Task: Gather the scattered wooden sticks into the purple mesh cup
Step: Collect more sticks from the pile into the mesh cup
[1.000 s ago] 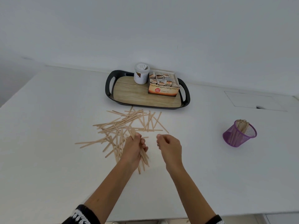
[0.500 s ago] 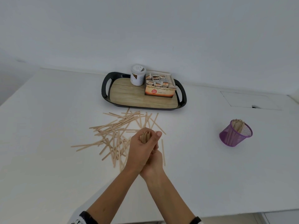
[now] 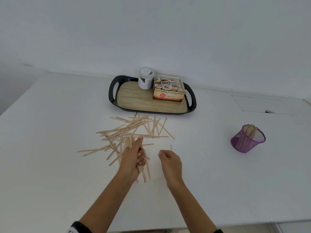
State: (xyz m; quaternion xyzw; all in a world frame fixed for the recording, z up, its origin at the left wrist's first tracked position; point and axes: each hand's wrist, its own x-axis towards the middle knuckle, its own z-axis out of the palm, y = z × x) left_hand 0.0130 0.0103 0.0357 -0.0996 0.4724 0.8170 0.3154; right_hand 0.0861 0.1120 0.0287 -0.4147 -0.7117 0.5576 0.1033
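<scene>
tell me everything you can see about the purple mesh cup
The purple mesh cup looks like metal wire mesh, see-through, with a solid rim and a base narrower than its mouth. It stands on the white table, far right of the scattered pile, apart from both hands. A bundle of wooden sticks leans inside it, tips poking above the rim.

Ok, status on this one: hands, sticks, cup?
Left hand grips a bundle of sticks. Right hand loosely curled, grip unclear. Scattered sticks still on table. Purple mesh cup part-filled, path unobstructed.
</scene>
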